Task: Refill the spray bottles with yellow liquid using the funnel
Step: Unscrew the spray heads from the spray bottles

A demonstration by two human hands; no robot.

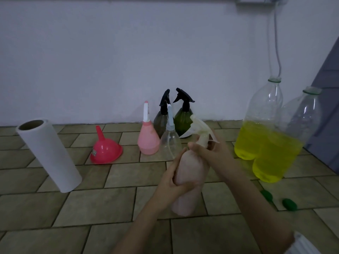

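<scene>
A pale pink spray bottle (pixel 190 173) stands upright at the centre of the tiled surface. My left hand (pixel 173 177) grips its body from the left. My right hand (pixel 211 149) holds its neck just under the cream trigger head (pixel 199 128). A pink-red funnel (pixel 106 148) lies mouth down to the left. Behind stand a pink spray bottle (pixel 148 139), a clear one (pixel 170 142) and two dark ones with black triggers (pixel 183 114). Two large open plastic bottles (pixel 256 136) at the right hold yellow liquid.
A white paper roll (pixel 48 154) stands tilted at the left. Two green caps (pixel 289 204) lie on the tiles at the lower right. A white wall runs behind the bottles, with a cable hanging at the upper right. A grey panel leans at the far right.
</scene>
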